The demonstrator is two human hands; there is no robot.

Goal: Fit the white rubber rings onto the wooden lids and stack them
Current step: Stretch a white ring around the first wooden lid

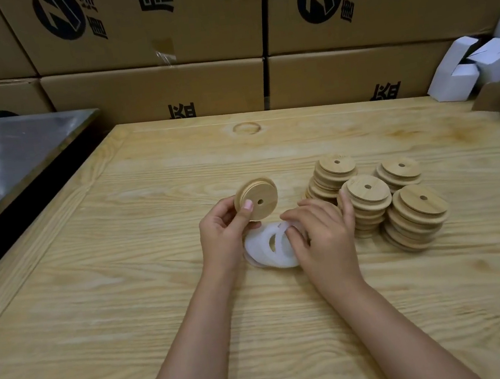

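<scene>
— Bare forearms (183, 341) reach in from the near edge over the wooden tabletop (112, 287). What has the left hand (222, 240) got?
— One wooden lid (256, 199), held up on edge above the tabletop, thumb across its face beside the small centre hole, fingers curled behind.
— And the right hand (321, 231)?
— Palm down just right of it, fingertips bent onto the white rubber rings (269, 247), a loose pile lying flat between both hands; it seems to pinch the top one.
— Other lids?
— Several stacks of lids (368, 202) stand just right of the right hand. Cardboard boxes (152, 87) line the far side
</scene>
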